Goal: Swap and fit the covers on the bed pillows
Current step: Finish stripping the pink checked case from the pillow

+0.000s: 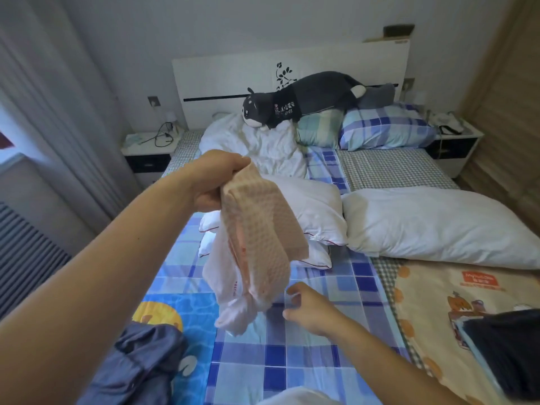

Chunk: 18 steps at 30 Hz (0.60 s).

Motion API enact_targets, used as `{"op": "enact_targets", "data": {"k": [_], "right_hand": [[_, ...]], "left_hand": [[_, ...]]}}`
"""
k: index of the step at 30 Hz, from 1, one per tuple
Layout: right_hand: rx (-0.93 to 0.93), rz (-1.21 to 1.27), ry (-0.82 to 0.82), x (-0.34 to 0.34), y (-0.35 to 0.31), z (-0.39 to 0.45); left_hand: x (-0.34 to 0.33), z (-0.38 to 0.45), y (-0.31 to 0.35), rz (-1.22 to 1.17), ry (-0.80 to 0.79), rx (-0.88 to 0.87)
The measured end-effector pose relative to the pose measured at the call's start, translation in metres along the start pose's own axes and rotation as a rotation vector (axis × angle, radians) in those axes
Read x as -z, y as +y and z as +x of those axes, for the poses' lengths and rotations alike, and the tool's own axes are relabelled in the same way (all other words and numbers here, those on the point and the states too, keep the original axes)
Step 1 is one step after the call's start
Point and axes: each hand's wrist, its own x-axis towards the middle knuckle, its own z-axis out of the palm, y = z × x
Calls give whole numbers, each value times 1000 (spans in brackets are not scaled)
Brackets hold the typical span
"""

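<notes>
My left grip (214,182) clutches the folded cover (257,229); right grip (306,308) hangs loose. I should shake it open near the bare pillow (315,209).

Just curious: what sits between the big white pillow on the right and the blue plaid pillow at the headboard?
In the head view, only bare gray checked sheet lies between the white pillow and the blue plaid pillow.

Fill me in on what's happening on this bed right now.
A person is changing pillow covers. Their left hand holds up a folded peach waffle-textured cover with pale fabric hanging below it, over the blue checked sheet. The right hand reaches toward its lower end, holding nothing. Bare white pillows lie behind, uncovered. A grey plush toy rests by the headboard.
</notes>
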Motion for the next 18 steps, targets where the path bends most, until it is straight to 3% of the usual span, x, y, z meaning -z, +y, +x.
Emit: {"op": "enact_targets", "data": {"k": [4,6,10,13,15,18], "right_hand": [[-378,990,-102,-4,4,13],[-422,1237,-86,-4,7,24],[-336,1400,-73,-7,-9,36],[-331,1354,-7,-11,-25,35],[-279,1203,121,-6,-27,29],[-114,848,465,18,-32,13]], "left_hand": [[11,-2,5,9,-1,26],[14,-6,4,23,4,27],[24,-10,-5,116,91,21],[35,-15,-18,122,154,41],[42,-13,-31,90,224,42],[62,4,-51,79,524,-129]]}}
